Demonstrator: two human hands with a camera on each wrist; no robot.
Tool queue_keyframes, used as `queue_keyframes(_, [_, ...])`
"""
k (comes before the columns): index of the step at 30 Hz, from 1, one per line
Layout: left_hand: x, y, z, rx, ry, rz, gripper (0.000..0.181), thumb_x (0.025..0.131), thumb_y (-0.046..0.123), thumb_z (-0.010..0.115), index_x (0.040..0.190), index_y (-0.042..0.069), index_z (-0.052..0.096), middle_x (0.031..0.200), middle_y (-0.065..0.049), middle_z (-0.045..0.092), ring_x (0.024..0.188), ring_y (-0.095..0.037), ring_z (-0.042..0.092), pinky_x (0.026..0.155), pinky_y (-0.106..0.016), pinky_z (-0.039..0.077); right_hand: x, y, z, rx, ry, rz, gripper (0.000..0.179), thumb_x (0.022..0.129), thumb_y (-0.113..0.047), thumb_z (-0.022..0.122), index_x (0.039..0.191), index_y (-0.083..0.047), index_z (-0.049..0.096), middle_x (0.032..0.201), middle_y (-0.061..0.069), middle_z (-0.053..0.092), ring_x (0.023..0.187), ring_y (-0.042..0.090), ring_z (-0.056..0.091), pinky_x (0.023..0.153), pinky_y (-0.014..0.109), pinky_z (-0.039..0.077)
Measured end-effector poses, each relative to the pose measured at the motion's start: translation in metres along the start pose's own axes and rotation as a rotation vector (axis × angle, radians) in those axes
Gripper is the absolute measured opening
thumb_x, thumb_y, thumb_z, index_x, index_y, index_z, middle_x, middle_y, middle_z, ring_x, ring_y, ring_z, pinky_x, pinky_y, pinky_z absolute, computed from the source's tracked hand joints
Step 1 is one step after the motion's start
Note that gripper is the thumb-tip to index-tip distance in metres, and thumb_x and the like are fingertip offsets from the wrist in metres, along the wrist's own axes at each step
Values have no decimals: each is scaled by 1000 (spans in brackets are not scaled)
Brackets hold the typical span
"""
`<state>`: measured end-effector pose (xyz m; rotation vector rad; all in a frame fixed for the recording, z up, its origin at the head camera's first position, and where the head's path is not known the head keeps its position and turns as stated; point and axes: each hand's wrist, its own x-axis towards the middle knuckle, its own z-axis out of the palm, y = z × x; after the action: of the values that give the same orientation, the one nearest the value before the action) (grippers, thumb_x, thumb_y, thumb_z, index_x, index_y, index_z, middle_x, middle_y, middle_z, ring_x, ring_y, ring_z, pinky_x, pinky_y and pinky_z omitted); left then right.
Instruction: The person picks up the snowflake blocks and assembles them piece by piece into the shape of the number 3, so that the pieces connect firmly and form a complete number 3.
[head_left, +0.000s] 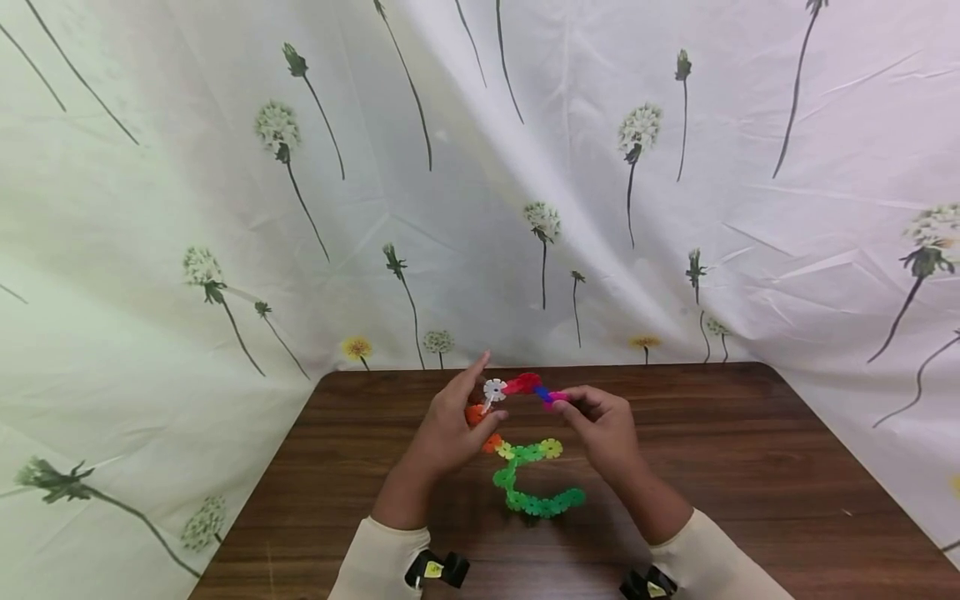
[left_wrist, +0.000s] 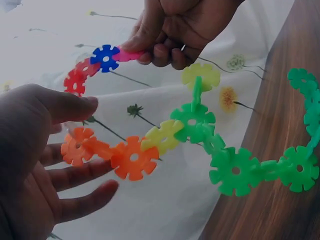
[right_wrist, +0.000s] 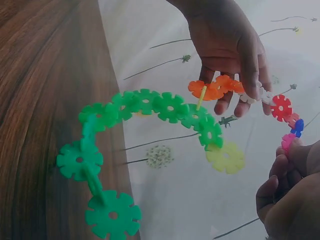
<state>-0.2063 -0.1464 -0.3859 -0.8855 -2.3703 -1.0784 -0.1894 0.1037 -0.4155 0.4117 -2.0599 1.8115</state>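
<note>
A curved chain of notched, flower-shaped plastic discs stretches between both hands. My right hand (head_left: 609, 433) pinches the pink disc (left_wrist: 129, 54) at one end between thumb and fingers. From there the chain runs through a blue disc (left_wrist: 105, 58), red discs (right_wrist: 281, 107) and a white disc (head_left: 495, 389). Orange discs (left_wrist: 134, 157) follow, with my left hand (head_left: 448, 427) around this stretch, thumb and fingers spread, fingers lying behind the orange and white discs. Past a yellow disc (left_wrist: 162, 137), green discs (head_left: 542, 505) curl down over the table; another yellow disc (right_wrist: 226, 157) juts off them.
Below the hands is a brown wood-grain table (head_left: 720, 475). A pale cloth (head_left: 480, 192) printed with dandelions hangs behind and beside it. Black straps with small devices (head_left: 437, 569) sit on both wrists over cream sleeves (head_left: 378, 558).
</note>
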Motion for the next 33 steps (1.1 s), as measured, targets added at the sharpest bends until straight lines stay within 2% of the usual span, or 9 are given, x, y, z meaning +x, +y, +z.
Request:
queue_keyframes(4, [0,0,-2,-19,-61,-53,81,96,7,84,166,4,43,133,-20,68,114,-32,68,98,-50,62,-1,1,-2,-7,33,22,12,103,-8,75,105,4,80,97,23,80,82,8,72,74,25,62])
queue_keyframes(10, [0,1,-3,-54,-117,-90,81,96,4,83,166,8,44,123,-14,68,92,-19,62,76,-26,60,-3,1,-6,-9,65,59,12,103,-8,75,106,3,80,98,23,81,81,8,71,75,25,62])
queue_keyframes(13, [0,0,-3,-84,-150,-105,82,95,4,84,167,9,43,126,-14,68,90,-20,66,76,-21,60,-4,2,-8,-10,78,64,12,102,-8,76,106,3,80,98,24,81,81,10,72,74,24,61])
queue_keyframes(20, [-1,0,-7,-120,-222,-117,89,93,5,86,169,12,40,130,-14,68,92,-22,72,81,-27,63,-5,5,-13,-13,88,44,13,102,-8,77,105,4,80,97,25,80,80,14,73,71,23,60])
queue_keyframes(24, [-1,-1,-7,-120,-255,-129,88,94,5,85,169,11,40,121,-11,71,86,-17,70,79,-25,62,-6,8,-16,-7,73,41,13,102,-8,77,106,4,79,93,12,82,80,13,72,72,24,61])
queue_keyframes(26, [-1,-1,-7,-124,-261,-133,86,95,5,84,169,12,41,116,-12,71,84,-15,70,77,-24,61,-7,10,-18,-4,62,37,14,103,-9,76,107,4,79,91,1,82,80,13,73,73,24,62])
queue_keyframes(28, [0,0,-7,-131,-258,-132,84,96,5,83,168,13,42,115,-13,72,83,-16,72,76,-24,61,-8,11,-20,7,47,32,15,103,-9,76,107,5,78,91,-3,81,81,11,73,74,24,62])
queue_keyframes(30, [0,1,-7,-138,-247,-130,83,96,5,82,168,14,42,124,-15,72,86,-18,74,79,-26,63,-8,12,-22,15,31,29,15,104,-10,75,108,5,77,91,-6,81,83,8,73,75,24,63])
queue_keyframes(33, [-1,2,-6,-147,-227,-101,81,96,4,82,167,12,44,144,-18,67,90,-20,77,83,-31,65,-9,13,-24,19,18,35,15,104,-9,74,109,5,77,94,3,81,83,8,73,75,24,63])
